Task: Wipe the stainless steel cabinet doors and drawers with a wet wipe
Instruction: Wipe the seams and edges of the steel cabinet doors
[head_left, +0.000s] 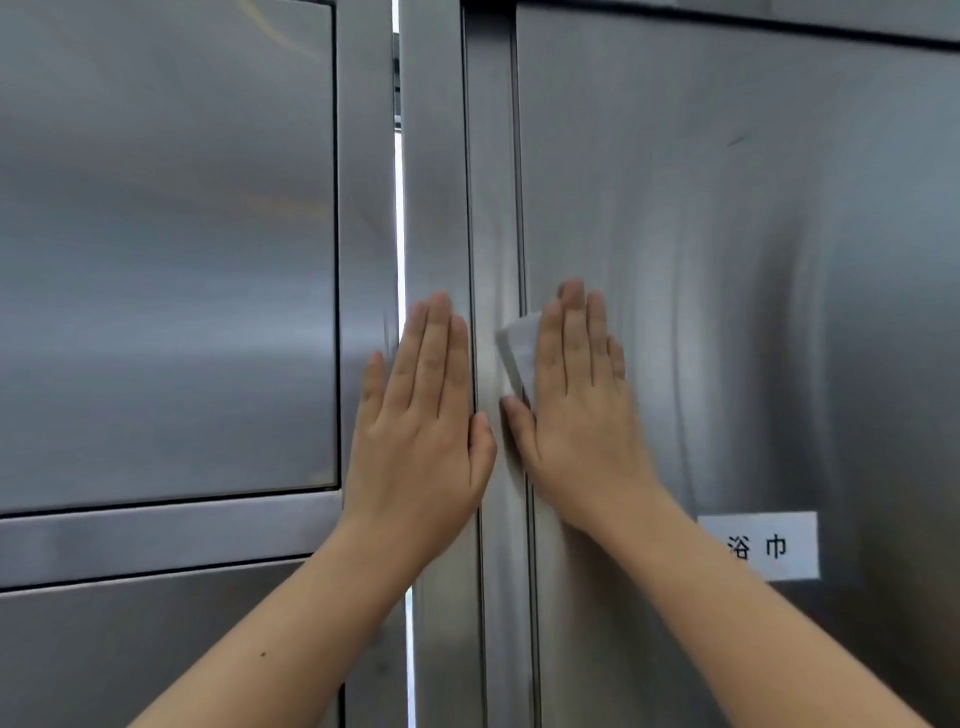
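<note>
A stainless steel cabinet door (753, 260) fills the right of the view, with a steel frame strip (434, 182) to its left. My right hand (576, 395) lies flat with straight fingers on the door's left edge and presses a folded white wet wipe (519, 348) against it. Part of the wipe sticks out to the left of the fingers; the rest is hidden under the palm. My left hand (421, 426) rests flat on the frame strip with straight fingers and holds nothing.
A second steel cabinet (166, 249) with a recessed panel stands at the left, separated by a narrow bright gap (399, 208). A lower panel (130, 649) lies beneath it. A white label (758, 545) with two printed characters sticks to the right door.
</note>
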